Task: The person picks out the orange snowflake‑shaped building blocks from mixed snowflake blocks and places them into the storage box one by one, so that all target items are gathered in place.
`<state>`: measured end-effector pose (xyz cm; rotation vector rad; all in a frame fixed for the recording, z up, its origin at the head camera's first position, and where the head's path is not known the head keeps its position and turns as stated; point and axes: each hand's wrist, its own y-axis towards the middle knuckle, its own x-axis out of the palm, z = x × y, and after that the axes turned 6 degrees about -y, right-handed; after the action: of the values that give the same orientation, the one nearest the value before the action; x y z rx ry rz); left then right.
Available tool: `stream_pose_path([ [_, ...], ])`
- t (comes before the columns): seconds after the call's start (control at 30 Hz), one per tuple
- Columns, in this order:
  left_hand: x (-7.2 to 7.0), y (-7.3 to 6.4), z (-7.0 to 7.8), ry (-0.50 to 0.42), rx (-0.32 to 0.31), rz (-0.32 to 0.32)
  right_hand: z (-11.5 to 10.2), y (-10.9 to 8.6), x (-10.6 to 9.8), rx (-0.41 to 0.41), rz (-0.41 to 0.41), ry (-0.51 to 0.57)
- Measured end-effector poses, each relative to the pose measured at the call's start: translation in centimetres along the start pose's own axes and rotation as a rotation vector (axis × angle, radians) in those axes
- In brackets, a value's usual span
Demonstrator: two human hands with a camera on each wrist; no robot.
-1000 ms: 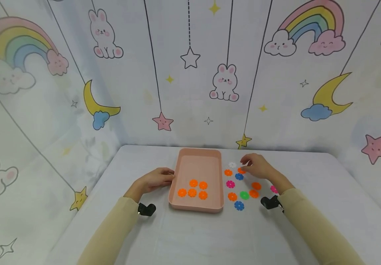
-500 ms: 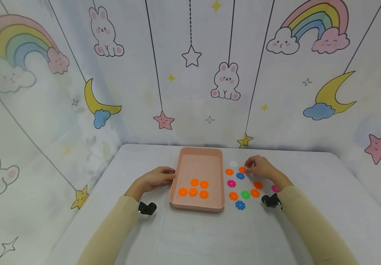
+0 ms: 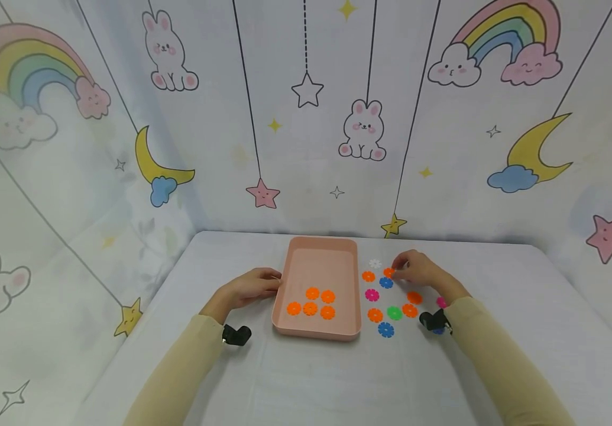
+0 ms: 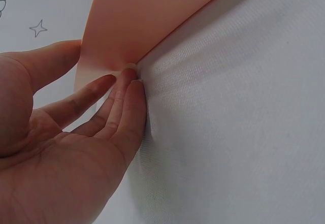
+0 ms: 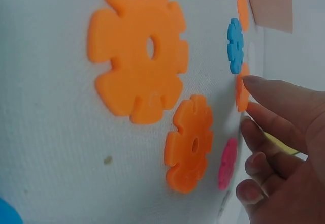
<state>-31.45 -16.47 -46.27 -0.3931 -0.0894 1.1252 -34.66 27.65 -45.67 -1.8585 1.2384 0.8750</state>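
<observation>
An orange interlocking disc (image 3: 388,272), notched like a flower, lies behind a blue disc (image 3: 386,283) right of the tray. My right hand (image 3: 415,268) pinches its right edge; in the right wrist view the thumb covers part of the orange disc (image 5: 242,89). My left hand (image 3: 253,286) rests on the pink tray's (image 3: 319,251) left side. In the left wrist view its fairly straight fingers (image 4: 133,102) touch the tray wall (image 4: 137,26) and the thumb meets its edge. Several orange discs (image 3: 310,309) lie flat in the tray's near half.
More loose discs lie right of the tray: white (image 3: 375,264), pink (image 3: 372,295), green (image 3: 394,313), blue (image 3: 386,329) and several orange (image 3: 409,310). Another pink disc (image 3: 442,302) sits near the right wrist. A patterned cloth wall (image 3: 306,154) rises behind the white table (image 3: 306,384).
My right hand has shifted slightly right from above the orange disc to its right edge, with thumb and finger coming onto it. The left hand stays at the tray.
</observation>
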Motion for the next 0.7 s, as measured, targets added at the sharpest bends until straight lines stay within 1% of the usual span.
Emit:
stream_pose_path([
  [0.2,0.06,-0.06,0.09,0.001,0.004,-0.001,-0.14,0.05,0.12,0.0,0.005,-0.024],
  [0.3,0.07,-0.05,0.02,-0.005,0.005,-0.001,-0.01,-0.01,0.21,0.009,0.03,-0.019],
  [0.53,0.1,0.05,-0.14,-0.005,-0.003,0.001,0.35,-0.27,0.08,0.037,0.117,0.01],
  [0.7,0.04,0.04,-0.03,0.004,0.002,0.003,0.44,-0.37,-0.09,0.045,0.156,0.04],
])
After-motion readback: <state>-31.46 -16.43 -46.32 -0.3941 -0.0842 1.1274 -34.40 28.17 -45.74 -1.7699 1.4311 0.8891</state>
